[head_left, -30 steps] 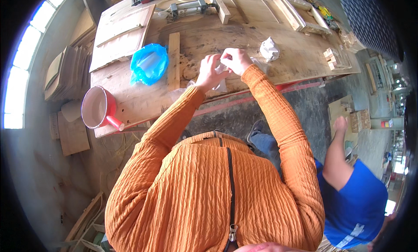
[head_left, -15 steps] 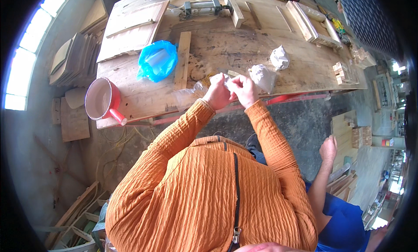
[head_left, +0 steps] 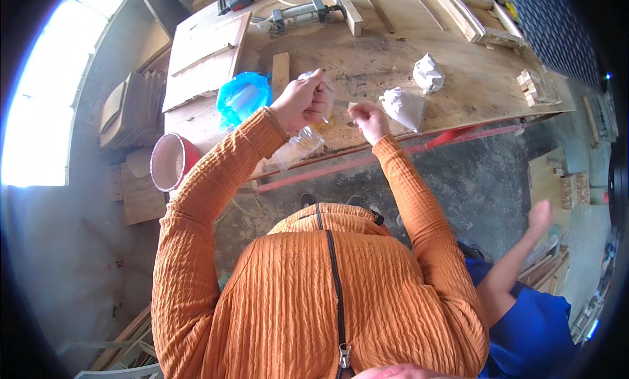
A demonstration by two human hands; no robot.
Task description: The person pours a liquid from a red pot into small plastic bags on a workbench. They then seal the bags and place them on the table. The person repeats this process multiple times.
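My left hand [head_left: 303, 102] is raised over the table's front edge, its fingers closed in a fist. Crumpled see-through plastic, seemingly a small bag, shows around the fist. To the right, apart from it, my right hand [head_left: 370, 121] has its fingers curled together; whatever they hold, if anything, is too small to make out. Below my left hand, a clear plastic bag [head_left: 298, 150] hangs at the table edge. Just right of my right hand sits a clear bag of white powder [head_left: 401, 107], with a crumpled white bundle [head_left: 428, 73] behind it.
An open blue plastic bag [head_left: 244, 97] and a red pot [head_left: 175, 161] stand at the left of the wooden table [head_left: 386, 64]. Behind are wooden panels [head_left: 208, 58], a metal cylinder [head_left: 301, 15] and a frame [head_left: 472, 18]. A co-worker's arm [head_left: 517, 248] is at my right.
My hands, together before, have moved apart: the left up and leftward with plastic in it, the right slightly rightward. My view has shifted, and the co-worker's hand has moved rightward.
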